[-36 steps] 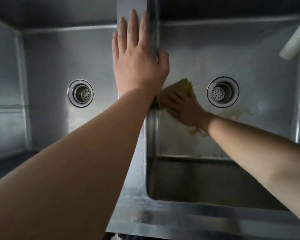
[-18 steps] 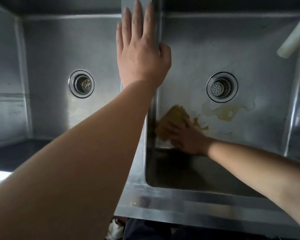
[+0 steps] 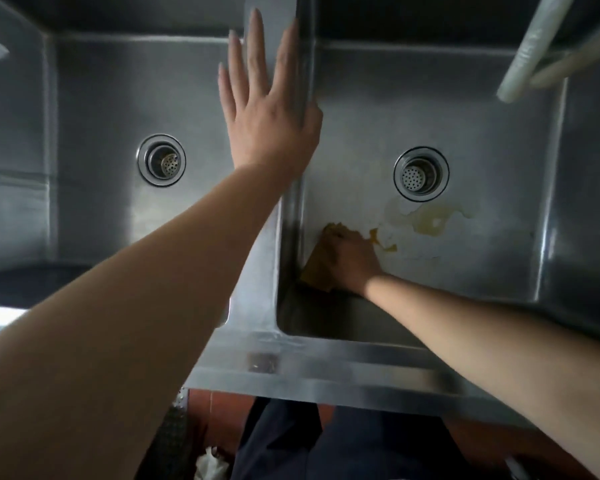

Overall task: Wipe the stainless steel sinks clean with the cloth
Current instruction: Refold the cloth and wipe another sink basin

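At the right sink's (image 3: 499, 140) near-left corner, the right hand (image 3: 352, 259) grips the yellow cloth (image 3: 317, 268), its long axis running near to far; the left hand (image 3: 267, 112) lies flat, fingers straight, on the divider (image 3: 257, 271).

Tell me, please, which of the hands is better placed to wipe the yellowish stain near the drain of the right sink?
The right hand. It already presses the cloth on the right sink's floor, close to the yellowish stain. The left hand rests flat on the divider and holds nothing.
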